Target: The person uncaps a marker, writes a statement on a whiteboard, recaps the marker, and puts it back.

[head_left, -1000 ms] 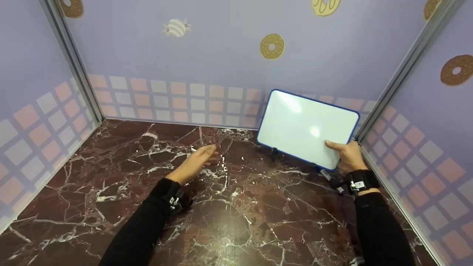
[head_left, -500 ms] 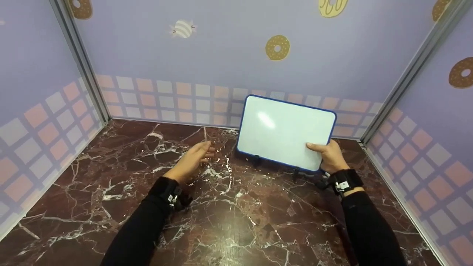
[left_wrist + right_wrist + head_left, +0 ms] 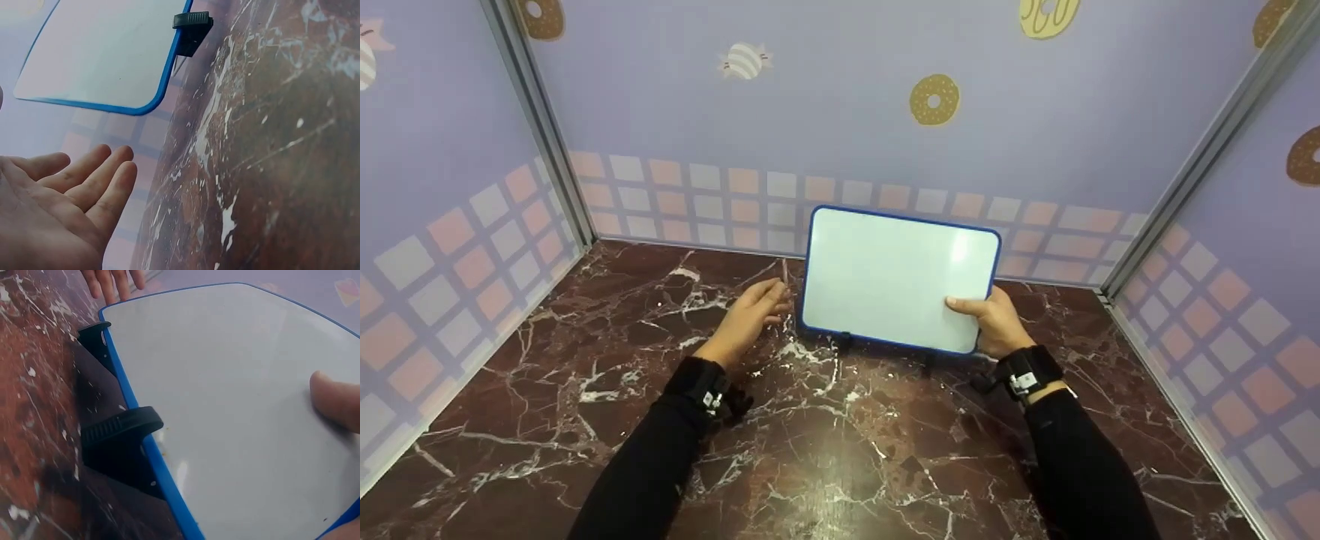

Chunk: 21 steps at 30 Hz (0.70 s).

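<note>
Noted whiteboard point(image 3: 889, 281) over tabletop point(image 3: 802, 465), contact unclear; shifted leftward and partly levelled since a second ago, suggesting repositioning. Saw right hand point(image 3: 999, 324) gripping whiteboard's right edge; left hand point(image 3: 746, 319) near its left edge, fingers relaxed, empty.

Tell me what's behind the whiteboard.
The patterned wall stands behind the whiteboard, its covered stretch hidden. The right hand grips the board's edge, thumb in front; its other fingers are mostly hidden. Anything else there is covered.
</note>
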Available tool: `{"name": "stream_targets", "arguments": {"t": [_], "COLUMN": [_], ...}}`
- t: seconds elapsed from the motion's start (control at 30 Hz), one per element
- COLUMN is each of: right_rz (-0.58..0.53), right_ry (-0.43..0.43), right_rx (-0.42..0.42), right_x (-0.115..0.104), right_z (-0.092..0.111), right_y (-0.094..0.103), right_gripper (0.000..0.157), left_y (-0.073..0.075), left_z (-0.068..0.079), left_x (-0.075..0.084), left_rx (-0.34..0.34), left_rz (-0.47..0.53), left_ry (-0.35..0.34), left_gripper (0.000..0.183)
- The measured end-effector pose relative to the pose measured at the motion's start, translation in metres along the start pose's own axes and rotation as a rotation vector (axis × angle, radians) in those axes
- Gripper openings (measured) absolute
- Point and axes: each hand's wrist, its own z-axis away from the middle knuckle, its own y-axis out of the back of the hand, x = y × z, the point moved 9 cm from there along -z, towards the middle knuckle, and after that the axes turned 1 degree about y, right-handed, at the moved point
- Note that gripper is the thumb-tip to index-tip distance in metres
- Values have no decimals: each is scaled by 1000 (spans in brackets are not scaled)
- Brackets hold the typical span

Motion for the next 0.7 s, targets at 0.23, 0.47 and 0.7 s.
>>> {"name": "stream_targets", "arguments": {"t": [0.23, 0.47, 0.7], "right_rz": [-7, -30, -48], "right_ry": [9, 2, -15], "right_rx": [-58, -74, -66], "right_x": [5, 11, 20], "right_z": [-2, -2, -3], "right_y": [-29, -48, -59], "right_gripper": [29, 27, 26], "left_y": [13, 18, 17], "left_z": [3, 8, 10], "left_x": [1, 4, -1], "left_rx": [75, 107, 117], "left_rz": [85, 133, 281], "left_ry": [29, 54, 90], "left_gripper": [65, 65, 64]}}
